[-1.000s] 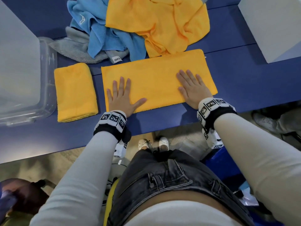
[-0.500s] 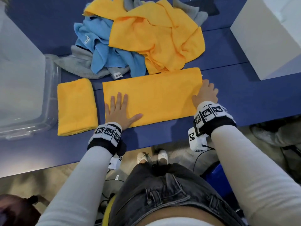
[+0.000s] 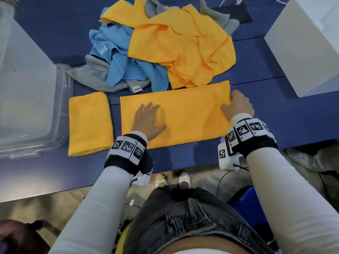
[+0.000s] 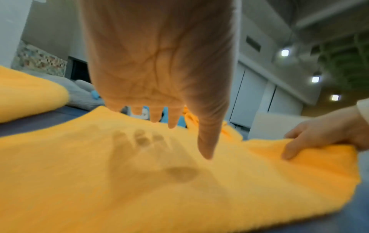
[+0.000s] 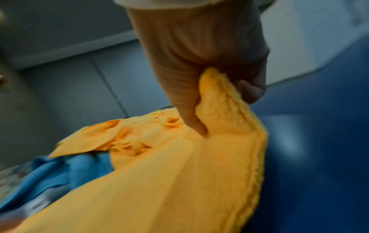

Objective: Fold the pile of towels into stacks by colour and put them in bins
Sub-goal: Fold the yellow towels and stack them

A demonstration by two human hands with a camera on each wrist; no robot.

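Note:
A long half-folded yellow towel [image 3: 185, 112] lies across the blue table [image 3: 275, 110] in front of me. My left hand [image 3: 146, 118] rests flat with straight fingers on its left part; in the left wrist view the left hand [image 4: 159, 78] hovers just over the yellow towel [image 4: 139, 181]. My right hand [image 3: 236, 105] grips the towel's right end, thumb on top; the wrist view shows the right hand [image 5: 201, 66] curled round the bunched yellow towel [image 5: 199, 165] edge, lifting it slightly. A finished folded yellow towel [image 3: 89, 123] lies to the left.
A pile of loose towels lies behind: yellow [image 3: 183, 48], light blue [image 3: 119, 57] and grey [image 3: 95, 74]. A clear plastic bin [image 3: 36, 114] sits at the left, a white box [image 3: 308, 43] at the right. The table edge runs close to my body.
My right hand slid off the towel's surface to its right end and took hold of the edge. My left hand shifted a little toward the middle, still flat.

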